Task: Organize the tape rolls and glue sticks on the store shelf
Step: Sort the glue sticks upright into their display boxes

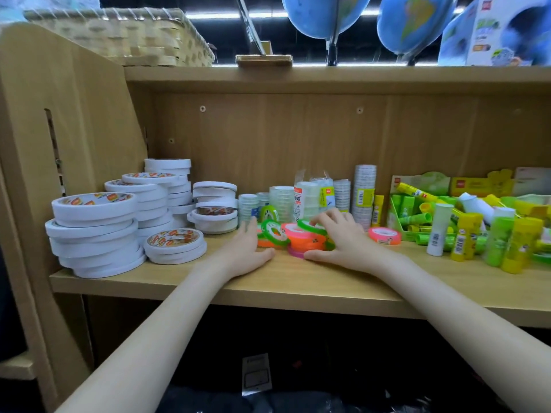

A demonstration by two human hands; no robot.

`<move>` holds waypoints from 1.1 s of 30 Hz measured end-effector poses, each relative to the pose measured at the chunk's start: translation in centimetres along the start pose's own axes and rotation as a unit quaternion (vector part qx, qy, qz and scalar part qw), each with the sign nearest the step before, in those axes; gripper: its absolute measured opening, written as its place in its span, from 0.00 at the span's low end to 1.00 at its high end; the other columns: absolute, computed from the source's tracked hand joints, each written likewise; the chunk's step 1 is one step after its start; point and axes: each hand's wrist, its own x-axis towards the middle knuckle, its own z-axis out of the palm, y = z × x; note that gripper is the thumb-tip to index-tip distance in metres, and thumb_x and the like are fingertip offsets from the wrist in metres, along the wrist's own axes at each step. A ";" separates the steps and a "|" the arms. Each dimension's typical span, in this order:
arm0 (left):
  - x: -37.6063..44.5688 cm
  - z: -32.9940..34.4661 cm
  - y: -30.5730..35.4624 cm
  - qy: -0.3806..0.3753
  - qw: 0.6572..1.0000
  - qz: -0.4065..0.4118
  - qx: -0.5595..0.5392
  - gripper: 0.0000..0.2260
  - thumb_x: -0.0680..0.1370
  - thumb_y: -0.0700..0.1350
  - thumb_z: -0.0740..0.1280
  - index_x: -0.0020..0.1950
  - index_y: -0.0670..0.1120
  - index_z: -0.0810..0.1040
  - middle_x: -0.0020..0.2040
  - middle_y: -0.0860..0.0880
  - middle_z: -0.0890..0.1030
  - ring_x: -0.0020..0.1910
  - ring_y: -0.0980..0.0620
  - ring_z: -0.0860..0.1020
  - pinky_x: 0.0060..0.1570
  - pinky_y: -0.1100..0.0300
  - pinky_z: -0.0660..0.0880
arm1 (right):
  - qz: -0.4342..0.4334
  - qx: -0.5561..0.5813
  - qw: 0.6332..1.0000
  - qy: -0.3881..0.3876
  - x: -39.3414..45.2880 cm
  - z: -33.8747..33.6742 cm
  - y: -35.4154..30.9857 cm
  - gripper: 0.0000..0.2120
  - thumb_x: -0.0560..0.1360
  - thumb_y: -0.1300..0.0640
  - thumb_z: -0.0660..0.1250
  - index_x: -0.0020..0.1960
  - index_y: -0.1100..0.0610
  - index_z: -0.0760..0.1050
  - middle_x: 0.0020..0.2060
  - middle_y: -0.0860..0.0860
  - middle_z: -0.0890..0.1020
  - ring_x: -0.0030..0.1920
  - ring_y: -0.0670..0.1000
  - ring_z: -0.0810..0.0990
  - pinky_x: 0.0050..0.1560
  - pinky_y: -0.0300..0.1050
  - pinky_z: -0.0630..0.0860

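A loose pile of small coloured tape rolls (pixel 301 236), green, orange and pink, lies at the middle of the wooden shelf (pixel 298 281). My left hand (pixel 247 248) rests flat on the shelf, fingers spread against the pile's left side. My right hand (pixel 343 236) cups the pile from the right, its fingertips on a green roll on top. One pink roll (pixel 384 235) lies apart to the right. Stacks of white double-sided tape rolls (pixel 98 234) fill the left. Clear tape stacks (pixel 310 198) stand behind. Green and yellow glue sticks (pixel 477 234) crowd the right.
A display box (pixel 396 216) of glue sticks stands at the back right, with yellow packages behind it. Above, the upper shelf carries a woven basket (pixel 125 37), globes (pixel 325 13) and a box. The shelf's side panel (pixel 59 114) closes off the left.
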 end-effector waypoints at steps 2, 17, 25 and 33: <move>-0.4 -0.1 0.1 0.060 0.998 0.020 0.006 0.36 0.78 0.52 0.62 0.77 0.42 0.44 0.77 0.43 0.49 0.75 0.45 0.54 0.72 0.49 0.55 | 0.009 0.013 1.000 0.009 -0.5 -0.4 0.4 0.30 0.70 0.38 0.67 0.67 0.48 0.64 0.65 0.49 0.65 0.66 0.52 0.61 0.66 0.53 0.60; 1.8 5.2 13.3 0.260 0.911 0.317 -0.051 0.18 0.72 0.47 0.55 0.57 0.42 0.75 0.52 0.45 0.76 0.52 0.44 0.75 0.53 0.50 0.69 | 0.119 0.010 0.954 0.273 -14.8 -9.4 12.8 0.12 0.69 0.54 0.64 0.50 0.58 0.77 0.47 0.55 0.76 0.49 0.54 0.74 0.51 0.48 0.71; 4.0 8.4 23.1 0.240 0.891 0.380 -0.059 0.23 0.69 0.50 0.53 0.59 0.43 0.75 0.55 0.44 0.76 0.52 0.42 0.75 0.52 0.49 0.70 | 0.207 -0.147 0.907 0.337 -20.1 -13.1 19.1 0.21 0.69 0.67 0.69 0.61 0.62 0.73 0.57 0.62 0.73 0.61 0.64 0.67 0.61 0.43 0.59; 5.3 11.8 30.5 0.268 0.864 0.426 -0.014 0.21 0.70 0.54 0.57 0.58 0.48 0.79 0.57 0.46 0.79 0.57 0.43 0.77 0.62 0.48 0.66 | 0.210 -0.085 0.955 0.192 -20.7 -13.3 22.2 0.30 0.74 0.57 0.68 0.72 0.49 0.60 0.52 0.49 0.69 0.40 0.48 0.74 0.46 0.38 0.66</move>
